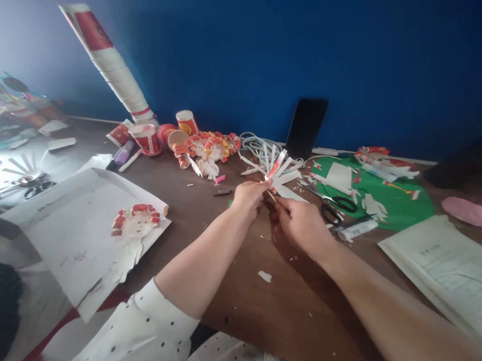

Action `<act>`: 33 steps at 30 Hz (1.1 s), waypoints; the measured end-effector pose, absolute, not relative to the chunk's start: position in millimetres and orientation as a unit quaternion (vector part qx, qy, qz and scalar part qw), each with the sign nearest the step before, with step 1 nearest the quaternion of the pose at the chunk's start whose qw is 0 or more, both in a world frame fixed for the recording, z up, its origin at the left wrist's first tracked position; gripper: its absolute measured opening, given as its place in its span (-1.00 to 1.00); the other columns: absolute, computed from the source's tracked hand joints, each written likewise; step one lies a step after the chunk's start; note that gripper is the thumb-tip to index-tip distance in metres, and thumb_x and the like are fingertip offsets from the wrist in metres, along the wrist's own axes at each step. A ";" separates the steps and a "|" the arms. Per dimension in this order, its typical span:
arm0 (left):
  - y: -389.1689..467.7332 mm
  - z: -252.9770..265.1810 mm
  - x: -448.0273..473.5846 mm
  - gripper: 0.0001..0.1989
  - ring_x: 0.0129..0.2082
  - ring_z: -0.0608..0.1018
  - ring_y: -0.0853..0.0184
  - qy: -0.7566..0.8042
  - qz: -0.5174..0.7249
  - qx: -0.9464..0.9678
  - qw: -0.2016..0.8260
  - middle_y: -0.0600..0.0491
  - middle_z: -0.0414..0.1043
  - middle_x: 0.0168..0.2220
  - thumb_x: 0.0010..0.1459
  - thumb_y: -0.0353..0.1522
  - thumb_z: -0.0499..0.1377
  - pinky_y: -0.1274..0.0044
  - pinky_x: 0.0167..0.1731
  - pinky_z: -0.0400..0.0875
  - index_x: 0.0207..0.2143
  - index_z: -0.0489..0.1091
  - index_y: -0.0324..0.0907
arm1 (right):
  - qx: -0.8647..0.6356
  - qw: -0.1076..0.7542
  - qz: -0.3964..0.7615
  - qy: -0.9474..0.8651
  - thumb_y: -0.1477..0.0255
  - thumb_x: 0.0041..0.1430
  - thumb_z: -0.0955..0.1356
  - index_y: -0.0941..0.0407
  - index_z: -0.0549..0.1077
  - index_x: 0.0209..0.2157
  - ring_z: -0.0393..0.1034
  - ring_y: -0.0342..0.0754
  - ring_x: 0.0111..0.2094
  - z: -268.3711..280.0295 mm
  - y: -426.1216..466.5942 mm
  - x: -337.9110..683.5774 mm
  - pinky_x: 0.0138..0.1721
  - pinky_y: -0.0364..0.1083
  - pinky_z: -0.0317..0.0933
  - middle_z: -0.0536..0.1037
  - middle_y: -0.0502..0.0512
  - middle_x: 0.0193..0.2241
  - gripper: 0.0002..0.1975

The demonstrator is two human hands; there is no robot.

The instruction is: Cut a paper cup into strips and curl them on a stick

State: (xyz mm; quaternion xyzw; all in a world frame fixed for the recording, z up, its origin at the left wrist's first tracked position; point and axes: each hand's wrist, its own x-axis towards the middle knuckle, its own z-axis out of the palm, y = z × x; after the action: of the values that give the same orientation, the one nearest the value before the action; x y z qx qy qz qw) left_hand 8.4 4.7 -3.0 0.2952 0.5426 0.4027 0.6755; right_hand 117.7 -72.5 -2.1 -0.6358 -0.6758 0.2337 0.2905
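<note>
In the middle of the view I hold a cut paper cup (287, 178), its wall slit into narrow white strips that fan out away from me. One strip shows a red printed patch. My left hand (249, 197) is closed on the near end of the strips, thumb on top. My right hand (302, 220) pinches a thin pale edge of the same piece just below and to the right. The fingers hide part of the cup. Black-handled scissors (337, 207) lie to the right of my right hand.
A tall stack of paper cups (113, 74) leans by the blue wall. Finished paper figures (208, 150) lie behind my hands, another figure (136, 223) on a white sheet (74, 214). A phone (307, 123) leans on the wall. A glue stick (358, 230) touches green paper (408, 204).
</note>
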 end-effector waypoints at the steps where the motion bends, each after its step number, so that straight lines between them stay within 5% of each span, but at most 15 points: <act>1: 4.2 -3.3 8.4 -0.66 -0.82 0.03 0.60 0.544 0.403 0.297 0.673 0.28 -0.02 -0.79 0.01 -0.36 0.28 0.63 -0.75 -0.22 -0.59 0.13 -0.17 | -0.638 0.285 0.224 -0.679 0.39 0.21 0.20 0.08 0.47 -0.43 0.43 -0.12 -0.58 -2.5 -71.7 118.6 -0.45 -0.19 0.18 0.50 -0.02 -0.65 -0.75; 11: 9.2 -4.0 -2.6 -0.65 -0.81 0.11 0.62 0.513 0.368 0.349 0.692 0.17 0.22 -0.72 -0.10 -0.20 0.36 0.65 -0.75 -0.18 -0.57 0.28 -0.21 | -0.653 0.255 0.183 -0.689 0.41 0.19 0.19 0.11 0.53 -0.38 0.43 -0.08 -0.51 -0.5 -68.2 124.1 -0.41 -0.17 0.17 0.56 0.09 -0.55 -0.72; 21: 12.9 -0.1 -4.1 -0.90 -0.60 0.48 0.53 0.518 0.374 0.299 0.710 0.00 0.47 -0.54 -0.04 -0.55 0.29 0.76 -0.72 0.11 -0.56 0.44 -0.31 | -0.650 0.253 0.172 -0.695 0.41 0.21 0.18 0.12 0.55 -0.32 0.47 -0.07 -0.44 -5.8 -66.3 125.9 -0.36 -0.18 0.20 0.58 0.11 -0.53 -0.69; 33: 12.5 -2.5 -1.1 -0.87 -0.64 0.43 0.54 0.509 0.397 0.250 0.722 0.03 0.39 -0.62 0.06 -0.61 0.20 0.69 -0.55 0.43 -0.54 0.42 -0.38 | -0.644 0.256 0.165 -0.701 0.41 0.22 0.18 0.10 0.54 -0.32 0.47 -0.08 -0.43 -9.6 -65.0 126.4 -0.37 -0.19 0.19 0.59 0.10 -0.49 -0.70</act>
State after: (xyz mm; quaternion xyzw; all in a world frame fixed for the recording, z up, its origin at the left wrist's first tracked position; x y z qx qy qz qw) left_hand -1.1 12.5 -2.5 0.2496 0.5094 0.3970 0.7215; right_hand 126.4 -65.0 -9.6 -0.6442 -0.7014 0.1654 0.2563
